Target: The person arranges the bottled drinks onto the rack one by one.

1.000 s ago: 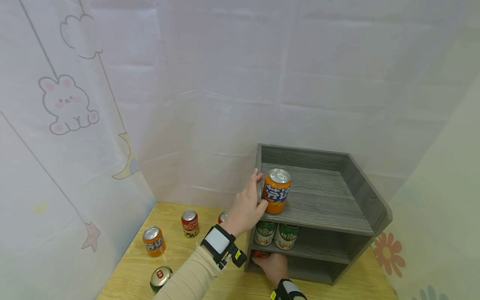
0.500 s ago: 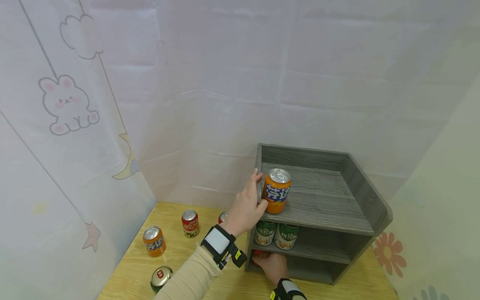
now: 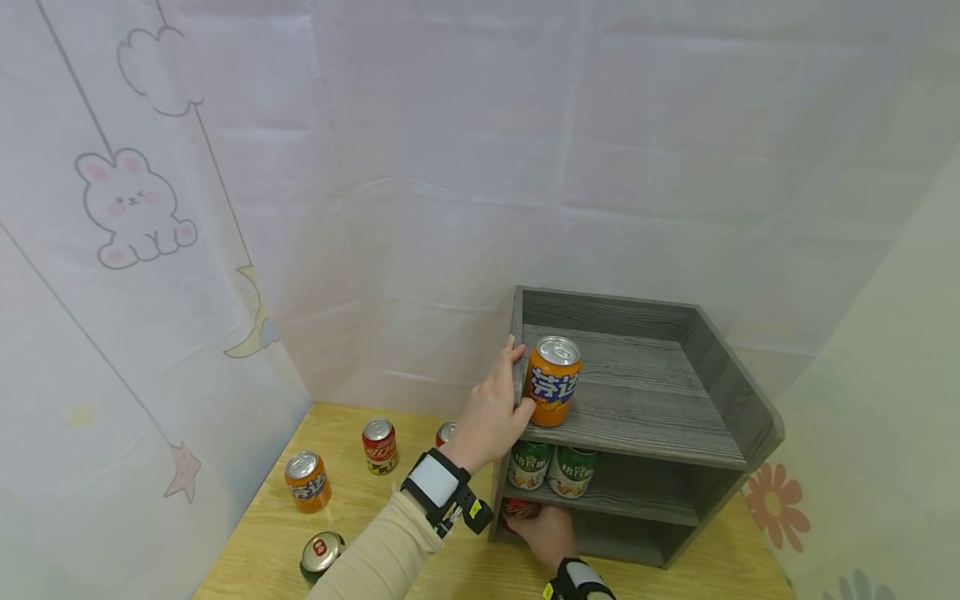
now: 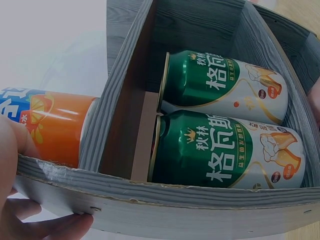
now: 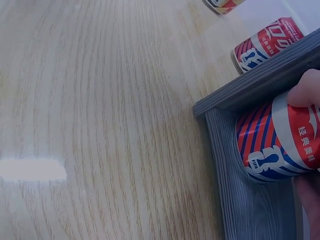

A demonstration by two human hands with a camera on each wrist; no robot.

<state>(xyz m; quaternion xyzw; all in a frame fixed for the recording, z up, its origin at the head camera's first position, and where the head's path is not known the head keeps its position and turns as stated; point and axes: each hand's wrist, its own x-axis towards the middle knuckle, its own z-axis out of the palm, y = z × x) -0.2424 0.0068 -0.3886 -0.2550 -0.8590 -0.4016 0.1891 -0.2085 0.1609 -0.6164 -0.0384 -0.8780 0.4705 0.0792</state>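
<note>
My left hand [image 3: 491, 417] grips the left side panel of a grey wooden shelf [image 3: 637, 383], fingers outside and thumb over the front edge. The thumb lies by an upright orange soda can [image 3: 553, 392] on the top level. In the lowest compartment my right hand [image 3: 547, 535] holds a red cola can [image 5: 275, 137], upright on the shelf floor close to the left wall. The palm and other fingers are partly hidden in the right wrist view. Two green-and-white drink cans [image 4: 225, 82] stand side by side on the middle level.
On the wooden table [image 3: 397, 517] left of the shelf are another orange can [image 3: 307, 483], a red can [image 3: 380, 447], a dark green can [image 3: 321, 557], and a red can [image 5: 267, 44] beside the shelf's outer wall. Printed curtains hang behind.
Both hands keep their places. The red can in the lowest compartment shows slightly more above the right hand; the other cans have not moved.
</note>
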